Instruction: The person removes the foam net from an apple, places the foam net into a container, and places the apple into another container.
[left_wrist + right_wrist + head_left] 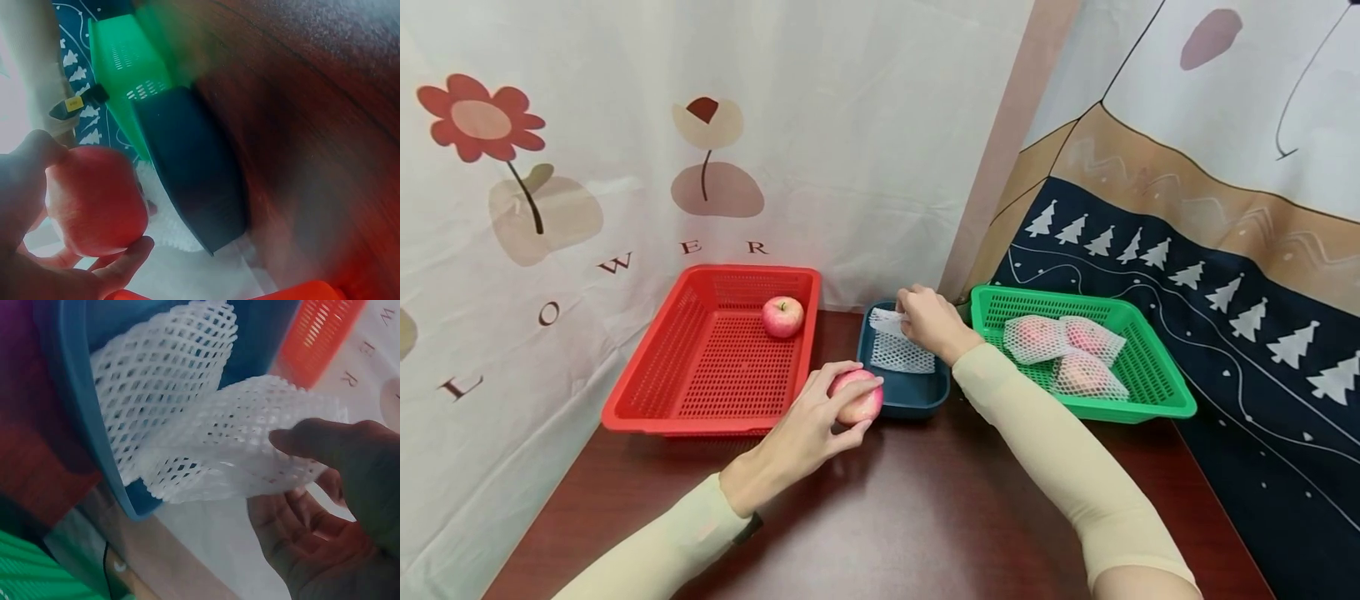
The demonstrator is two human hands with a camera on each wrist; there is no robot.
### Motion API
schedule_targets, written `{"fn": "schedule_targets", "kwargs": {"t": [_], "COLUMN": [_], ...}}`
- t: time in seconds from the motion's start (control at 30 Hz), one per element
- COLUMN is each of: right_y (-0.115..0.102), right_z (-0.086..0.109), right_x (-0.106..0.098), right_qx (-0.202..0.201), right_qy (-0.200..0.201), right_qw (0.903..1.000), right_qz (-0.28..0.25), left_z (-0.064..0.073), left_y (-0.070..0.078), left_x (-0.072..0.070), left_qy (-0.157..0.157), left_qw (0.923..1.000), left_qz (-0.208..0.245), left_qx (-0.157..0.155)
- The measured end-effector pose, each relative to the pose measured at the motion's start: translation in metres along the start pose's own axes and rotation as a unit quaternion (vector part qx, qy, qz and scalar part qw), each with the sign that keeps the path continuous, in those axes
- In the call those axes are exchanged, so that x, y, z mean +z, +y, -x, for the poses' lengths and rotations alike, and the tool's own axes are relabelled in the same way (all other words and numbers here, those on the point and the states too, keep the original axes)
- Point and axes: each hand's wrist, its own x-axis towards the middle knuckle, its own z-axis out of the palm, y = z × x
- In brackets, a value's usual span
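L hand (31,272) part off-frame, L-wrist cam

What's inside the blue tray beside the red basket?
In the blue tray, a white foam net lies spread out; the right hand holds a second net partly over it. Whatever lies beneath those nets is covered, so I can't tell.

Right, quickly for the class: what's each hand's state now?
Left hand: holding an unwrapped apple.
Right hand: pinching a white foam net.
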Motion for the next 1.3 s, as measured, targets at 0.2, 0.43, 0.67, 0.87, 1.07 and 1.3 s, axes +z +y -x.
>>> {"fn": "schedule_targets", "kwargs": {"t": [0.2,0.43,0.67,0.87,1.07,1.3], "right_y": [-0.005,-0.01,-0.016,-0.008,0.024,0.023], "right_z": [-0.001,-0.002,-0.002,-0.009,-0.029,-0.026], "right_x": [0.008,0.011,0.013,0.025,0.069,0.068], "right_qx": [0.006,-0.002,-0.013,-0.008,-0.011,-0.025], "right_qy": [-0.078,-0.13,-0.181,-0.232,-0.274,-0.29], "right_qw": [0.9969,0.9914,0.9826,0.9716,0.961,0.9566], "right_qz": [-0.007,-0.019,-0.038,-0.045,-0.038,-0.016], "left_z": [0.001,0.0,0.0,0.001,0.001,0.0], "left_y": [0.001,0.002,0.004,0.005,0.005,0.006], "left_x": [0.001,0.0,-0.002,-0.002,-0.002,-0.003], "left_qy": [-0.002,0.002,-0.012,-0.008,-0.001,-0.008], "left_qw": [1.0,1.0,0.9999,1.0,1.0,0.9999], "left_qz": [0.003,0.0,0.002,0.001,0.0,0.004], "left_qx": [0.002,0.006,-0.006,-0.004,-0.002,-0.008]}}
